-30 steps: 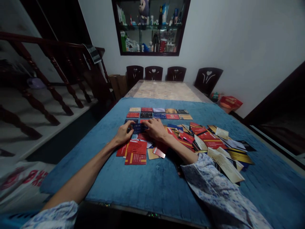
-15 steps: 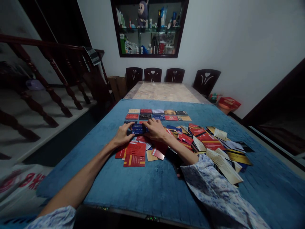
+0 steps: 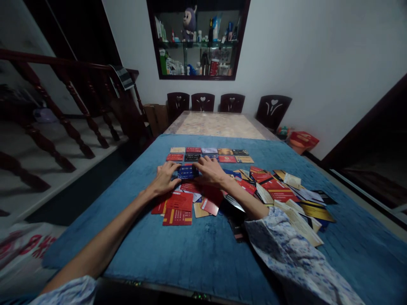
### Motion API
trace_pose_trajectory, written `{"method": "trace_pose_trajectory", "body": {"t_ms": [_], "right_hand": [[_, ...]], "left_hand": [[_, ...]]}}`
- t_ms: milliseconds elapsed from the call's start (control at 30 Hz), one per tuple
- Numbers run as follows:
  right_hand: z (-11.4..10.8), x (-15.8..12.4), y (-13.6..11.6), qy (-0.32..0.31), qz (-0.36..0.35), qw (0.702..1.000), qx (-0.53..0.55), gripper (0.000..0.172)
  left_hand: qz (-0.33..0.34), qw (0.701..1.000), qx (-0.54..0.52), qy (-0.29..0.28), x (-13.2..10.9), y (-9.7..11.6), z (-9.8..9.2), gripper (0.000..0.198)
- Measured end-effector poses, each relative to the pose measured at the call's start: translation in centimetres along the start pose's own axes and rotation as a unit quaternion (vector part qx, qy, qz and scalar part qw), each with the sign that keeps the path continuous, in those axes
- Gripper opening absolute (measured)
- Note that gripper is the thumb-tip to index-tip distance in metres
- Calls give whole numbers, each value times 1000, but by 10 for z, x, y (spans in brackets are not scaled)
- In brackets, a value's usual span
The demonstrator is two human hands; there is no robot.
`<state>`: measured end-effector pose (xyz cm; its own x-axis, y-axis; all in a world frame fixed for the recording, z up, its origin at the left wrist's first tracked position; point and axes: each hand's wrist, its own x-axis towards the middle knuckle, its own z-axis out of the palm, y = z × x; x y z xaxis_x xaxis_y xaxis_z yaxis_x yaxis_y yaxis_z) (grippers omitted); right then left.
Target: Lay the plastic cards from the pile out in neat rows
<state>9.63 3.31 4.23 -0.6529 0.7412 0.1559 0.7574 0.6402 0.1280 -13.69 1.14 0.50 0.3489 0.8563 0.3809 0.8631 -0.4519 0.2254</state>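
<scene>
A dark blue card [image 3: 188, 171] with pale printing is held between my two hands, just in front of the laid-out cards. My left hand [image 3: 163, 178] pinches its left end between thumb and fingers. At the right end, my right hand [image 3: 210, 171] has its fingers curled over the card's edge. Beyond the hands lie two rows of cards, among them a red card [image 3: 227, 159], a gold-toned card [image 3: 225, 151] and a black card [image 3: 192, 158]. My hands hide some cards in the nearer row. Below my wrists, overlapping red cards [image 3: 178, 212] lie loosely.
A spread heap of red, gold, white and dark cards [image 3: 280, 192] covers the right side of the blue cloth [image 3: 136, 241]. Past the cloth is the bare tabletop [image 3: 219, 123], with dark chairs [image 3: 233, 103] behind it. A white plastic bag [image 3: 23, 245] is at the lower left.
Both hands have shifted slightly forward and to the right with the blue card, closer to the rows. The view has tilted a little upward.
</scene>
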Motion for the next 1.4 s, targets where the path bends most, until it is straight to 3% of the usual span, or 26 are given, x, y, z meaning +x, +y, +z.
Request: {"method": "trace_pose_trajectory", "body": {"t_ms": [433, 700, 1400], "right_hand": [[-4, -9, 45, -18, 15, 1000, -17, 52], [3, -10, 79, -37, 41, 998, -31, 51], [6, 22, 114, -110, 103, 989, -9, 44]], "left_hand": [[7, 998, 50, -42, 41, 37, 0, 50], [2, 997, 58, -59, 72, 58, 13, 48], [-13, 990, 95, -103, 137, 49, 52, 36]]}}
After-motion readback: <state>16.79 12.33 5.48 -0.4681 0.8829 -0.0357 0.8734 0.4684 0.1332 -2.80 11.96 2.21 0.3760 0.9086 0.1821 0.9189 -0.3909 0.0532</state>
